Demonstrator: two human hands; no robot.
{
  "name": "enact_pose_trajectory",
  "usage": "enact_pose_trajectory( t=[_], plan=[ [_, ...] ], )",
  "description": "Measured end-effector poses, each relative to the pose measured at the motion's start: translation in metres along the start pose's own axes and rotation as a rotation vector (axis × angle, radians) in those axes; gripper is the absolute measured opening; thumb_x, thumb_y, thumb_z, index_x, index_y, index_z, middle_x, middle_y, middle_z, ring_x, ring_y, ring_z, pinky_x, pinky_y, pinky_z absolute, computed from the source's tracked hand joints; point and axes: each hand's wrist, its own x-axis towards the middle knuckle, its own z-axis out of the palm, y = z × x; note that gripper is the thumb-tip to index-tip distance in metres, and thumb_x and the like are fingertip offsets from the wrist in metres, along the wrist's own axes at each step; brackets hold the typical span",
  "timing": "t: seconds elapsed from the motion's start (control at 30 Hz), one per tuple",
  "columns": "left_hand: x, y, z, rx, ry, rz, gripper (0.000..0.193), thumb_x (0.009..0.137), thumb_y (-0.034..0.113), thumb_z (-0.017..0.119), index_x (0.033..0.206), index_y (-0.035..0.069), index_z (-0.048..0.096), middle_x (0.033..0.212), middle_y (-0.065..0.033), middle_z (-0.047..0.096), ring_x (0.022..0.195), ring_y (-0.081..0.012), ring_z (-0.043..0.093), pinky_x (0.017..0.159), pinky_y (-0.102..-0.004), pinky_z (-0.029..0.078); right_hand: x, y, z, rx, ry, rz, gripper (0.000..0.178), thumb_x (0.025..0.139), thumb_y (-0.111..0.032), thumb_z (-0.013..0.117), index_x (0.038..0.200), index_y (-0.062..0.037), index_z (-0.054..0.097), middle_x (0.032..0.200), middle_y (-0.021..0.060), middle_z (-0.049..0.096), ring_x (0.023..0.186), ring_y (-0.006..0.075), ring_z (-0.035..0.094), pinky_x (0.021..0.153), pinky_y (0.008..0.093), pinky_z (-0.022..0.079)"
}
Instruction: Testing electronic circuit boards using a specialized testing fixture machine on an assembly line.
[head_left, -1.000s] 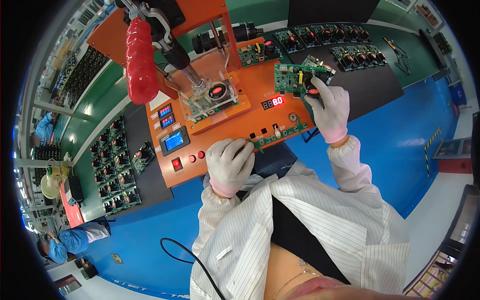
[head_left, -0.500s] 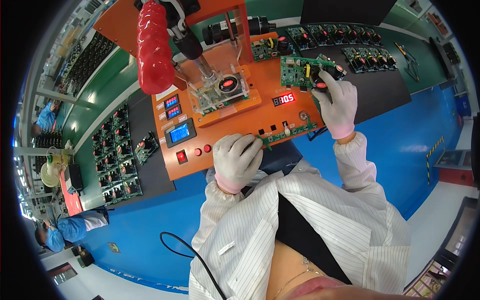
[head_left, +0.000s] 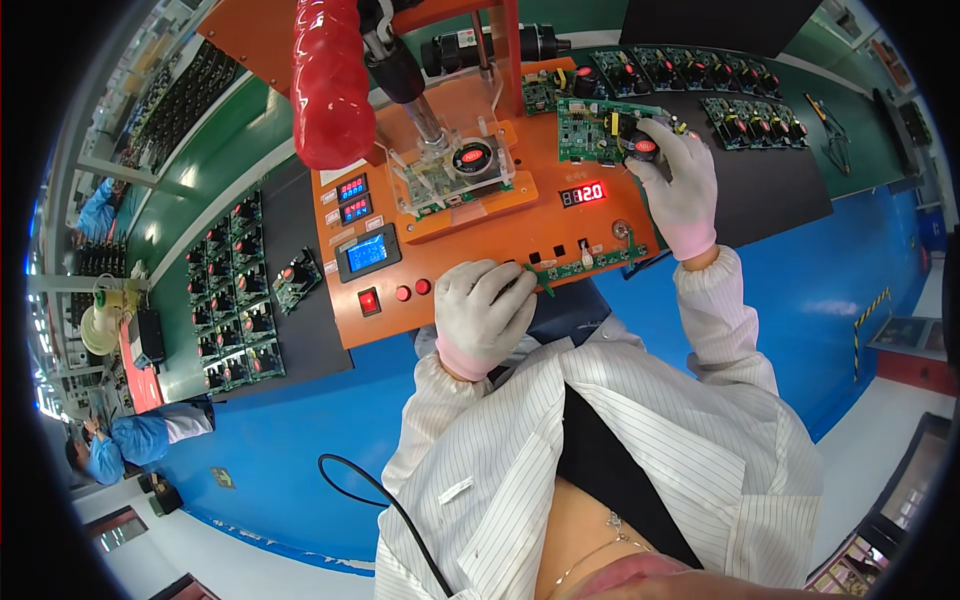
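My right hand (head_left: 682, 190) grips a green circuit board (head_left: 585, 132) by its round black part with a red label, over the back right of the orange test fixture (head_left: 450, 290). My left hand (head_left: 484, 312) is closed at the fixture's front edge, its curled fingers at the left end of a narrow green circuit board (head_left: 610, 262); the fingertips are partly hidden. A white connector (head_left: 587, 256) stands on that narrow board. Another circuit board (head_left: 468, 162) sits under the clear plate (head_left: 410, 185) in the fixture. Both hands wear pale gloves.
A red-gripped lever (head_left: 333, 90) hangs above the fixture. Rows of circuit boards (head_left: 232, 300) lie at the left, more boards (head_left: 755, 122) at the back right. One board (head_left: 296, 280) lies apart. Lit displays (head_left: 584, 194) face up. A person in blue (head_left: 140, 440) is far left.
My right hand has shifted the circuit board slightly left and away over the fixture. The red display's reading has changed. My left hand stays at the narrow board's end.
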Motion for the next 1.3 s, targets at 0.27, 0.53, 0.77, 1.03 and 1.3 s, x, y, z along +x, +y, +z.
enact_pose_trajectory(
  t=[0.27, 0.53, 0.77, 1.03, 1.3],
  plan=[
    [0.001, 0.002, -0.009, -0.077, -0.045, -0.067, 0.029, 0.067, 0.011, 0.074, 0.096, 0.009, 0.071, 0.099, -0.0029, 0.065, 0.092, -0.0259, 0.06, 0.08, -0.0405, 0.049, 0.013, 0.007, 0.018, 0.241, -0.346, 0.209, 0.04, 0.078, -0.006, 0.072, 0.117, -0.0021, 0.065, 0.086, 0.0091, 0.061, 0.075, 0.0177, 0.055, 0.071, 0.0304, 0.046],
    [-0.03, -0.018, -0.05, 0.07, 0.212, -0.359, 0.028, 0.073, 0.006, 0.072, 0.101, 0.007, 0.072, 0.103, -0.0065, 0.067, 0.097, -0.0291, 0.059, 0.088, -0.0422, 0.046, 0.0, 0.005, 0.04, 0.32, -0.099, 0.239, 0.039, 0.085, -0.015, 0.071, 0.121, 0.0008, 0.064, 0.078, 0.0083, 0.056, 0.071, 0.0198, 0.054, 0.071, 0.0329, 0.046],
    [-0.104, -0.131, -0.108, 0.742, 0.469, -0.946, 0.024, 0.081, 0.024, 0.073, 0.101, 0.011, 0.074, 0.107, -0.0114, 0.068, 0.104, -0.0319, 0.059, 0.093, -0.0429, 0.045, 0.009, 0.01, 0.037, 0.223, -0.307, 0.278, 0.04, 0.095, -0.015, 0.064, 0.132, -0.0004, 0.058, 0.09, 0.0002, 0.055, 0.077, 0.0091, 0.048, 0.072, 0.022, 0.043],
    [-0.111, -0.197, -0.104, 0.917, 0.226, -1.209, 0.042, 0.077, 0.048, 0.073, 0.102, 0.015, 0.076, 0.106, -0.0096, 0.068, 0.109, -0.0321, 0.058, 0.093, -0.0452, 0.043, -0.02, 0.011, 0.034, 0.433, -0.06, 0.398, 0.04, 0.099, -0.021, 0.056, 0.13, 0.0048, 0.056, 0.109, 0.0109, 0.063, 0.095, 0.0167, 0.059, 0.092, 0.029, 0.046],
    [-0.065, -0.264, -0.084, 0.843, 0.116, -1.008, 0.041, 0.076, 0.049, 0.072, 0.101, 0.017, 0.076, 0.105, -0.0071, 0.068, 0.107, -0.0298, 0.059, 0.095, -0.044, 0.039, -0.045, 0.013, 0.027, 0.39, -0.077, 0.53, 0.038, 0.104, -0.022, 0.046, 0.128, 0.0063, 0.057, 0.12, 0.0165, 0.063, 0.107, 0.0234, 0.062, 0.094, 0.0325, 0.046]
  ],
)
